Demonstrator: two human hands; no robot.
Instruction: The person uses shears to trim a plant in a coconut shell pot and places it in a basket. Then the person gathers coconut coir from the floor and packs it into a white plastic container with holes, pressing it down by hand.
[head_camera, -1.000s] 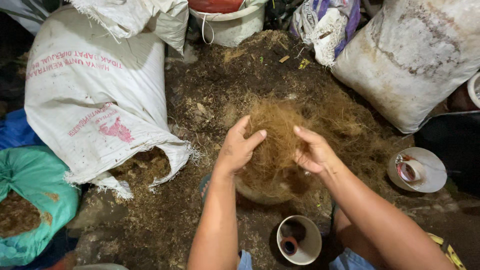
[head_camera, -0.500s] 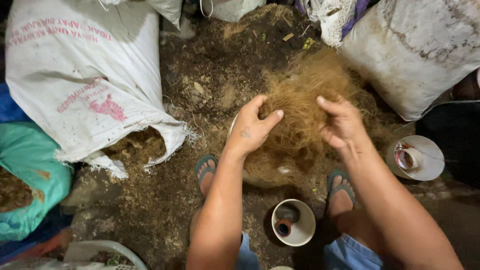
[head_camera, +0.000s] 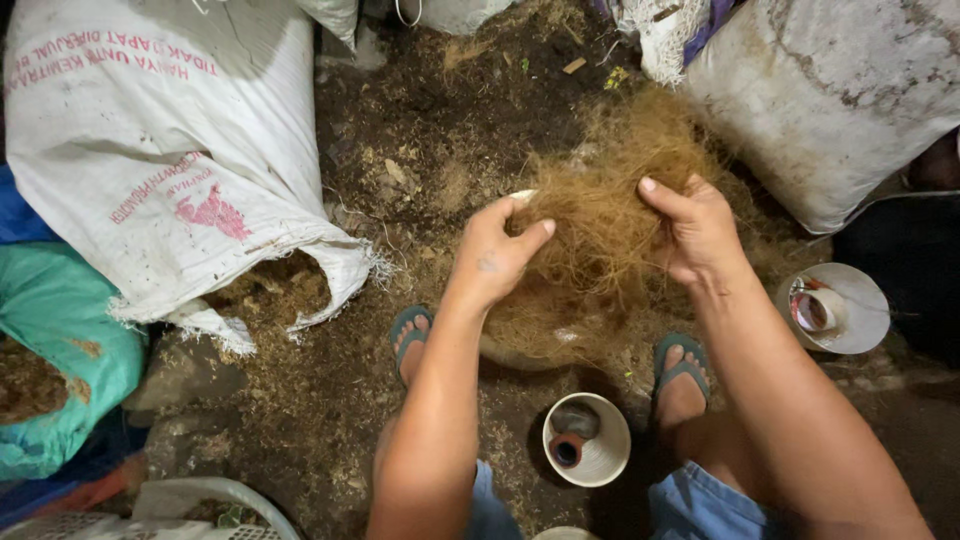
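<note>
Two hands are buried in one clump of brown coconut-like fibre (head_camera: 600, 215), and that clump is what you are working. Your left hand (head_camera: 497, 252) grips its near-left edge, fingers curled and thumb pressed in; your right hand (head_camera: 700, 232) clutches the right side, thumb on top and fingers sunk into the strands. The clump is lifted just above a shallow pale bowl (head_camera: 520, 352) on the dirt floor (head_camera: 440, 150), with loose fibre trailing down into it and spreading out around it.

Risks, as I judge them:
- The strands are tangled. Pull the hands apart sharply and the clump may tear unevenly, scattering fibre onto the soil, where it would pick up grit.
- Your sandalled feet (head_camera: 410, 335) sit right beside the bowl; a shift of weight could tip it.
- A small white cup (head_camera: 587, 440) with dark bits inside stands between your knees, directly below your forearms, so a dropped elbow could knock it over.
- A second white container (head_camera: 835, 308) lies just beside your right wrist, within reach of a wide sweep.
- The open white sack (head_camera: 180, 170) to your left is spilling husk near its mouth, so dropped fibre could mix with it.
</note>
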